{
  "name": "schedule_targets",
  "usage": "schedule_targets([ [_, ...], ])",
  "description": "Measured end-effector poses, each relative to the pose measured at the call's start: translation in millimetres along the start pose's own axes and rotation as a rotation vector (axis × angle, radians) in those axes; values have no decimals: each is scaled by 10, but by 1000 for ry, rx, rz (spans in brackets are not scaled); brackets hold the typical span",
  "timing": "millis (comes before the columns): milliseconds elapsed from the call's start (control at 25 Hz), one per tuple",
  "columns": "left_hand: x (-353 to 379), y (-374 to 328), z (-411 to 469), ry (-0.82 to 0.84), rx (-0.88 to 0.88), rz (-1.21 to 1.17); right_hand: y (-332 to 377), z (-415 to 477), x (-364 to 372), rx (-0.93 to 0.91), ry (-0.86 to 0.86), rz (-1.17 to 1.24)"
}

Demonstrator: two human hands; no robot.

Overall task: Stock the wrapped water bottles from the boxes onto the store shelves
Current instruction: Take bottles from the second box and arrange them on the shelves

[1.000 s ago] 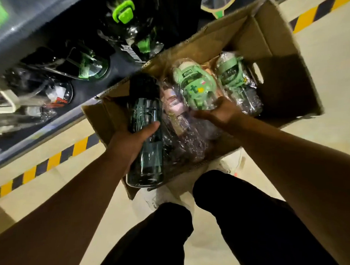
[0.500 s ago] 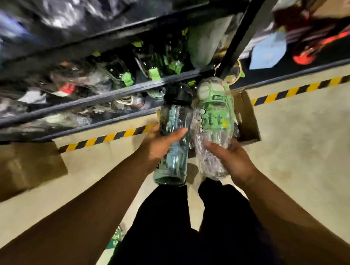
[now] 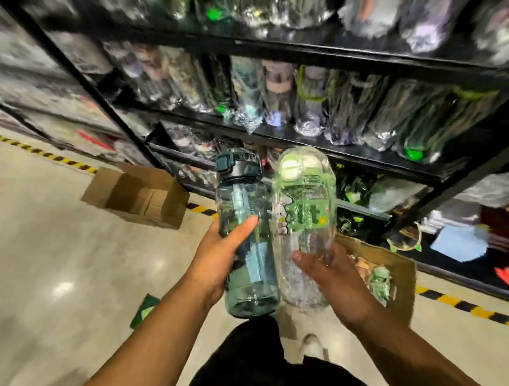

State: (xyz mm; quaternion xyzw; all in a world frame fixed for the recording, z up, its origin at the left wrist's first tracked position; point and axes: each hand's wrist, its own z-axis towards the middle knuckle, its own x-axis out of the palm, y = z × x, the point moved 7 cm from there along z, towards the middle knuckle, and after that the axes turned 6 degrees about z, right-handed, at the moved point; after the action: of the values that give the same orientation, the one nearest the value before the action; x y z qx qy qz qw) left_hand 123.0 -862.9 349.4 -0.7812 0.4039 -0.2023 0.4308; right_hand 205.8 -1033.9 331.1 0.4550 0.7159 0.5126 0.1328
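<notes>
Wrapped water bottles [image 3: 302,223] are held upright in front of the body, one in each hand, touching side by side. A dark teal bottle [image 3: 245,250] with a black lid is gripped by the left hand [image 3: 216,260], the thumb laid across its front. The green-lidded one in clear film is grasped low on its body by the right hand [image 3: 331,276]. Just beyond that hand, an open box [image 3: 400,270] is seen on the floor [image 3: 58,243] with at least one more green bottle [image 3: 381,281] left inside. A second box [image 3: 138,194] is set further off to the left, its contents hidden. Behind, the black shelves [image 3: 307,137] are already crowded with wrapped bottles, though blurred. Neither held bottle is shelved yet. The job is judged well advanced, with the box left to be emptied.
</notes>
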Motion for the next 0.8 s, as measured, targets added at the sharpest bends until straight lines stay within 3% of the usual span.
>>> schedule_targets([
  [320,-1289,-4,-265,-127,97,-150,-44,122,1282,-14,141,-128],
  [480,-2123,-195,-104,-119,141,-156,-84,438,2063,-21,102,-173],
  [800,-3887,-580,465,-132,201,-36,-334,1191,3793,4,262,-111],
])
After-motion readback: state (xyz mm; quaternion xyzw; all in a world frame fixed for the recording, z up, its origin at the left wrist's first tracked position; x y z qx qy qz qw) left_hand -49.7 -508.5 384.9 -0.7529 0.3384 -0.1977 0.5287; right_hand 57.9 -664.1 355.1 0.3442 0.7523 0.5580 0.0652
